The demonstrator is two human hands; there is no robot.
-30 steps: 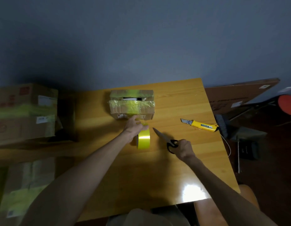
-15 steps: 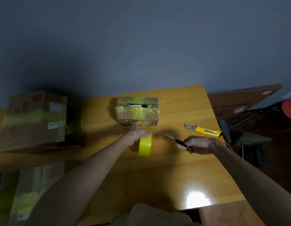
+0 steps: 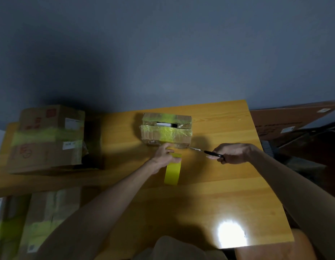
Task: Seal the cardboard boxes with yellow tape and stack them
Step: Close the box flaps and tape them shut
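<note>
Head view, left hand [image 3: 164, 156] grips one tape roll [image 3: 172, 174], right hand [image 3: 232, 152] grips scissors [image 3: 204, 151]

No wording is legible anywhere; the large cardboard box [image 3: 48, 156] at the left carries two white labels [image 3: 73, 123] and red printed marks [image 3: 25, 151], all too blurred to read; the small taped box [image 3: 166, 131] bears a tiny sticker [image 3: 151, 142], its print unreadable; the flat brown carton [image 3: 271, 121] at the right shows white stickers [image 3: 323, 110], likewise illegible.

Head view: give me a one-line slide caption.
Left hand holds the yellow tape roll by a taped box; right hand aims scissors at it.
</note>
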